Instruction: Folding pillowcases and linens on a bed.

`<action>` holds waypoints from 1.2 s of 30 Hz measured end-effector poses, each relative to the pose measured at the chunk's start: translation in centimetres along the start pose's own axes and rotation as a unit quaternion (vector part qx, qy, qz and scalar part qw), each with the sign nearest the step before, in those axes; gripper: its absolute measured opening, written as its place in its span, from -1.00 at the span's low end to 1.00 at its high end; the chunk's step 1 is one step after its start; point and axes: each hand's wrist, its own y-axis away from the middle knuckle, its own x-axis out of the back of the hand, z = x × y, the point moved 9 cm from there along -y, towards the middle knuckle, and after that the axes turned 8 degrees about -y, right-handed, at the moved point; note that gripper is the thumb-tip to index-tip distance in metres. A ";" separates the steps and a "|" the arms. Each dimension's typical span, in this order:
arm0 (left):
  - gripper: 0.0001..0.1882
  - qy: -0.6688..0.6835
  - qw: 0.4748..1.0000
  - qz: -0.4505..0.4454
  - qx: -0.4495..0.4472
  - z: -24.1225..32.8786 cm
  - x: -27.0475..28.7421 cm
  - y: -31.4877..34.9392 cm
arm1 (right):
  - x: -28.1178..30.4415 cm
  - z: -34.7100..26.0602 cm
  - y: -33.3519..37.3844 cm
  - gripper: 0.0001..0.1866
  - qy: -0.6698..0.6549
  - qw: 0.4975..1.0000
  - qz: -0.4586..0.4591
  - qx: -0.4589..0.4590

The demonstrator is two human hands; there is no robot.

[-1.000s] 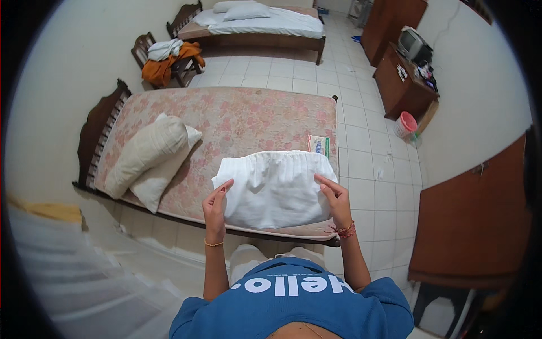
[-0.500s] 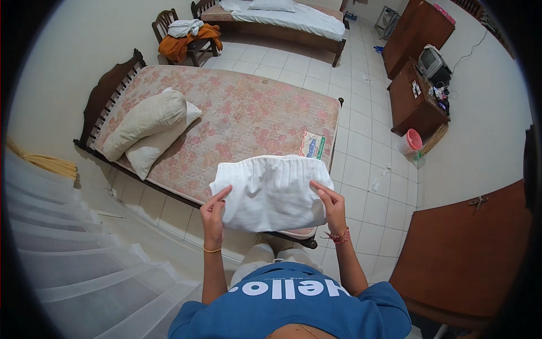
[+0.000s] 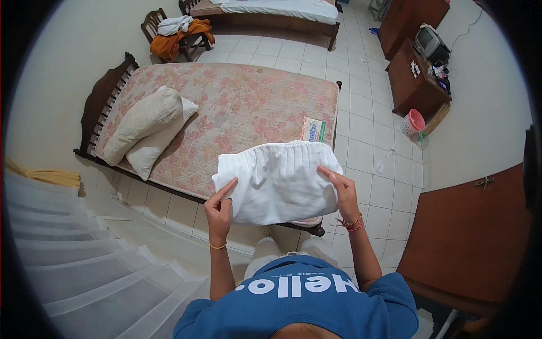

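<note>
A pair of white shorts (image 3: 278, 183) with a gathered elastic waistband hangs spread between my two hands, above the near edge of the bed. My left hand (image 3: 219, 204) pinches its left side, index finger stretched along the front of the cloth. On the opposite side my right hand (image 3: 342, 191) grips the edge, thumb or finger lying over the front. The backs of the shorts and the fingers behind the cloth are hidden. Just beyond the waistband, a printed packet (image 3: 313, 130) in white, red and green lies on the floral mattress (image 3: 243, 101).
Two cream pillows (image 3: 148, 127) rest on the mattress near the wooden headboard (image 3: 101, 104). A chair (image 3: 151, 25) holds orange and white cloths. At right stand a desk with a television (image 3: 432, 45), a pink-and-white basket (image 3: 414, 122) and a brown door (image 3: 468, 237). A sheer curtain (image 3: 73, 243) hangs left.
Both hands have lifted the shorts a little farther from my body and to the right. The right side has risen more. My view has shifted slightly; the hold looks the same.
</note>
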 end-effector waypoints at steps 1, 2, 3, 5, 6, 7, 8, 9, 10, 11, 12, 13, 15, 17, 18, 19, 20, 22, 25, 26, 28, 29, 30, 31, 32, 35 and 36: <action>-0.54 -0.002 1.000 -0.006 -0.001 0.1 -0.6 -0.1 | 0.8 -0.3 -0.1 -0.61 0.013 1.000 -0.004 0.004; -0.54 -0.002 1.000 -0.004 0.001 0.1 -1.4 -0.1 | 1.9 -0.8 -0.3 -0.60 0.007 1.000 -0.004 0.008; -0.54 -0.002 1.000 -0.003 0.003 0.3 -2.2 -0.1 | 3.3 -1.2 -0.3 -0.60 0.004 1.000 0.001 0.009; -0.55 0.017 1.000 -0.005 -0.010 1.0 -4.5 -0.1 | 6.3 -2.1 -0.6 -0.59 0.014 0.999 0.001 0.031; -0.57 0.036 0.999 0.000 -0.020 1.4 -5.7 -0.2 | 7.9 -2.5 -0.7 -0.58 0.014 0.999 0.007 0.032; -0.57 0.037 0.999 0.002 -0.021 1.8 -7.3 -0.2 | 9.7 -2.6 -0.8 -0.58 0.016 0.999 0.006 0.034; -0.58 0.032 0.999 0.008 -0.036 2.4 -8.9 -0.2 | 11.6 -2.8 -0.8 -0.58 0.009 0.999 0.008 0.040; -0.59 0.028 0.998 0.016 -0.050 2.9 -10.5 -0.1 | 13.5 -3.0 -0.9 -0.58 0.003 0.999 0.009 0.045; -0.59 0.029 0.998 0.023 -0.048 3.1 -12.1 0.2 | 15.2 -2.9 -0.9 -0.58 0.006 0.999 0.002 0.045; -0.61 0.036 0.998 0.032 -0.046 3.2 -13.7 0.6 | 16.9 -2.8 -1.0 -0.58 -0.004 0.999 0.000 0.042; -0.61 0.042 0.997 0.041 -0.043 3.3 -15.3 1.0 | 18.6 -2.5 -1.0 -0.57 -0.013 0.999 -0.002 0.039; -0.61 0.047 0.997 0.050 -0.040 3.8 -17.2 1.4 | 20.3 -2.6 -1.0 -0.57 -0.006 0.999 -0.010 0.037; -0.62 0.034 0.996 0.076 -0.027 4.9 -20.9 2.3 | 24.0 -2.6 -1.1 -0.58 -0.010 0.999 -0.012 0.033; -0.63 0.026 0.996 0.084 -0.008 5.6 -24.0 3.1 | 27.2 -2.6 -1.1 -0.62 -0.017 1.000 -0.013 0.021; -0.65 0.019 0.997 0.072 0.007 5.6 -25.8 3.7 | 28.8 -2.8 -0.9 -0.64 0.011 1.000 -0.019 0.018; -0.66 0.013 0.998 0.055 0.020 5.9 -27.6 3.8 | 30.2 -3.0 -0.7 -0.65 0.038 0.999 -0.021 0.017; -0.66 0.013 0.998 0.055 0.019 6.8 -29.0 3.7 | 31.7 -3.0 -0.5 -0.66 0.028 0.999 -0.013 0.007; -0.65 -0.037 0.998 0.057 -0.016 9.4 -31.7 3.1 | 34.2 -3.2 -0.3 -0.66 0.021 1.000 -0.001 0.008; -0.56 -0.060 0.997 0.040 0.013 10.4 -35.5 2.9 | 37.6 -3.3 -0.5 -0.66 0.027 0.999 0.018 0.019; -0.56 -0.061 0.997 0.037 0.013 10.7 -36.3 2.7 | 38.5 -3.5 -0.5 -0.66 0.039 0.999 0.025 0.029; -0.53 -0.027 0.998 0.020 0.060 10.0 -38.0 2.3 | 39.9 -3.3 -0.6 -0.67 0.027 0.999 0.033 0.017; -0.53 -0.029 0.998 0.018 0.060 9.9 -38.7 2.1 | 40.5 -3.1 -0.8 -0.68 0.016 0.999 0.038 0.007; -0.55 -0.040 0.998 0.023 0.053 10.0 -39.2 1.8 | 41.1 -2.9 -1.1 -0.68 0.015 0.999 0.038 0.006; -0.56 -0.050 0.997 0.026 0.046 10.1 -39.7 1.4 | 41.9 -2.5 -1.4 -0.69 0.005 0.999 0.048 0.003; -0.56 -0.053 0.997 0.024 0.046 10.2 -40.3 0.9 | 42.6 -2.3 -1.8 -0.70 -0.005 0.998 0.057 0.001; -0.59 -0.060 0.997 0.052 0.020 11.1 -41.8 -0.8 | 44.3 -2.2 -3.5 -0.70 -0.015 0.998 0.066 -0.007; -0.62 -0.069 0.996 0.045 0.014 11.1 -42.5 -1.5 | 45.0 -2.3 -4.2 -0.70 -0.017 0.998 0.066 -0.006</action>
